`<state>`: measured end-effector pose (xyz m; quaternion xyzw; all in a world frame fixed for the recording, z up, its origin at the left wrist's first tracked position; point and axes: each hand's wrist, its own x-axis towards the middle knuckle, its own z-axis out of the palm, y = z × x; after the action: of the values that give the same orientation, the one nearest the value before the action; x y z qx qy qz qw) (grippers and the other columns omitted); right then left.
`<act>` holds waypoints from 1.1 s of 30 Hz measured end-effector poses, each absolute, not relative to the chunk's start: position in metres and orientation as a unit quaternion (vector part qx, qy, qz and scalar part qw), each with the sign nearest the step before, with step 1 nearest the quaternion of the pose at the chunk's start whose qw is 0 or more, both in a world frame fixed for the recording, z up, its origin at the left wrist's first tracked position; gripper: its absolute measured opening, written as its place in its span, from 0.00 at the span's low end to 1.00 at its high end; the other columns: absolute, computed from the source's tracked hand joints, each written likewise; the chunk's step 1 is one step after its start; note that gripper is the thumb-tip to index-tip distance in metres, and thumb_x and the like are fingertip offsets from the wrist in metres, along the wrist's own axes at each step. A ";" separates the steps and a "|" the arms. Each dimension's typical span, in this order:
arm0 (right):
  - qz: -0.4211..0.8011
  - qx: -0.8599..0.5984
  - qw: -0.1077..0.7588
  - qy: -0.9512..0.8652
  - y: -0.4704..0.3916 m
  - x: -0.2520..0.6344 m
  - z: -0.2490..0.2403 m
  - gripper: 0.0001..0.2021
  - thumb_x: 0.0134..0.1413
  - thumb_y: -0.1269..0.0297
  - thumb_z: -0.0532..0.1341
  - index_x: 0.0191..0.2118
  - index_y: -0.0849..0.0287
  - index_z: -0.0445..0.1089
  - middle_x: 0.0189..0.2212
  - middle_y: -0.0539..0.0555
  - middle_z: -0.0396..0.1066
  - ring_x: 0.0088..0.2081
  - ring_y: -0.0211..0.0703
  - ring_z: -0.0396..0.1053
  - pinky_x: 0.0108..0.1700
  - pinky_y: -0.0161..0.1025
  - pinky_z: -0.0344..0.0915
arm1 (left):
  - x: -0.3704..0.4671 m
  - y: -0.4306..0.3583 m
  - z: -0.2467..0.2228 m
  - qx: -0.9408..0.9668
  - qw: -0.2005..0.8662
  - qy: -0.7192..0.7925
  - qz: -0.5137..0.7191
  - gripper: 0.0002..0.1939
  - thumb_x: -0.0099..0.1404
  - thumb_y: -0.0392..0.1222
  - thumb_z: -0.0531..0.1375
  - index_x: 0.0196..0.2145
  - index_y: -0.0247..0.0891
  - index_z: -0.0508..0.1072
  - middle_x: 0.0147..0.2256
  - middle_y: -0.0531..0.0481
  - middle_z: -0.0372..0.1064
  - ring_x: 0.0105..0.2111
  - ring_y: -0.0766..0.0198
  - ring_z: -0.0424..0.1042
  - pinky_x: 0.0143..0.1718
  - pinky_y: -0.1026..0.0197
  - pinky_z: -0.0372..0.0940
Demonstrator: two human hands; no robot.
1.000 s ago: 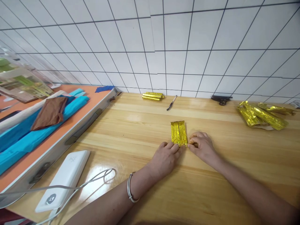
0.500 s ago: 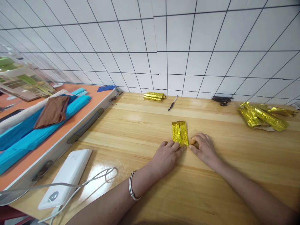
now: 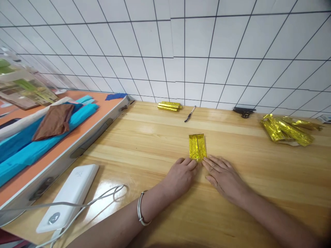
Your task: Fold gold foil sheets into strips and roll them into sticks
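Note:
A small folded piece of gold foil (image 3: pixel 197 146) lies flat on the wooden table (image 3: pixel 144 137), its long creases running away from me. My left hand (image 3: pixel 182 174) rests at its near left edge, fingers curled and pressed down there; whether they pinch the foil is hidden. At the near right corner, my right hand (image 3: pixel 223 174) lies with its fingers stretched out, fingertips touching the foil's edge and the thumb apart.
Gold foil strips (image 3: pixel 169 106) and a pen (image 3: pixel 190 114) lie near the tiled wall. Crumpled gold foil (image 3: pixel 287 129) and a black object (image 3: pixel 244 112) sit at right. At left are a white power bank (image 3: pixel 68 196) with a cable and blue rolls (image 3: pixel 46 148) on an orange surface.
My right hand has gone from a pinch at the foil's near right corner to fingers stretched flat beside it. My left hand has stayed at the near edge. The view has shifted slightly.

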<state>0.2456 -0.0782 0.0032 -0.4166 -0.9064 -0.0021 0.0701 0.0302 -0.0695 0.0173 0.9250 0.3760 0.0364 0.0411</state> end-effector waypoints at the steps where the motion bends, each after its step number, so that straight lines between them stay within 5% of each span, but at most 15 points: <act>1: -0.003 -0.419 0.070 -0.905 -0.077 0.246 0.003 0.22 0.62 0.61 0.47 0.60 0.59 0.55 0.59 0.52 0.57 0.60 0.48 0.50 0.59 0.51 0.48 | 0.028 -0.071 0.016 0.927 0.040 0.369 0.041 0.23 0.65 0.35 0.50 0.57 0.36 0.56 0.50 0.45 0.63 0.48 0.59 0.62 0.47 0.57 0.57; 6: -0.004 -0.437 0.070 -0.897 -0.072 0.237 0.009 0.20 0.61 0.59 0.50 0.57 0.56 0.60 0.55 0.52 0.63 0.54 0.50 0.57 0.55 0.50 0.53 | 0.017 -0.079 0.007 0.935 0.027 0.350 0.057 0.25 0.66 0.36 0.48 0.60 0.34 0.52 0.60 0.44 0.52 0.59 0.58 0.52 0.58 0.57 0.47; 12: -0.008 -0.442 0.068 -0.894 -0.072 0.231 0.011 0.20 0.59 0.59 0.52 0.56 0.57 0.62 0.52 0.55 0.65 0.52 0.51 0.57 0.53 0.50 0.55 | -0.001 -0.089 0.011 0.931 0.050 0.357 0.049 0.25 0.66 0.36 0.48 0.61 0.39 0.51 0.62 0.48 0.47 0.61 0.60 0.48 0.59 0.55 0.47; 22: 0.005 -0.428 0.093 -0.899 -0.069 0.236 0.004 0.21 0.59 0.60 0.52 0.57 0.54 0.61 0.52 0.57 0.65 0.53 0.53 0.57 0.52 0.53 0.57 | -0.004 -0.093 0.022 0.894 0.128 0.411 0.125 0.23 0.64 0.33 0.51 0.57 0.41 0.58 0.55 0.47 0.61 0.52 0.60 0.61 0.53 0.54 0.55; 27: 0.006 -0.426 0.092 -0.900 -0.069 0.236 0.004 0.21 0.58 0.60 0.53 0.57 0.55 0.62 0.52 0.57 0.64 0.53 0.53 0.56 0.52 0.52 0.57 | 0.007 -0.056 0.010 0.758 0.186 0.582 0.229 0.11 0.60 0.39 0.58 0.41 0.42 0.72 0.39 0.49 0.68 0.42 0.60 0.66 0.44 0.57 0.61; 33: 0.011 -0.430 0.088 -0.898 -0.069 0.237 0.004 0.20 0.59 0.59 0.51 0.57 0.55 0.62 0.53 0.57 0.63 0.54 0.54 0.55 0.53 0.54 0.56 | 0.019 -0.040 0.011 0.727 0.252 0.589 0.248 0.04 0.55 0.40 0.63 0.30 0.42 0.75 0.38 0.52 0.67 0.42 0.60 0.64 0.45 0.56 0.60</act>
<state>0.2367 -0.0691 0.0040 -0.4301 -0.8984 0.0106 0.0885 0.0189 -0.0400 0.0108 0.7268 0.5887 0.2479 0.2525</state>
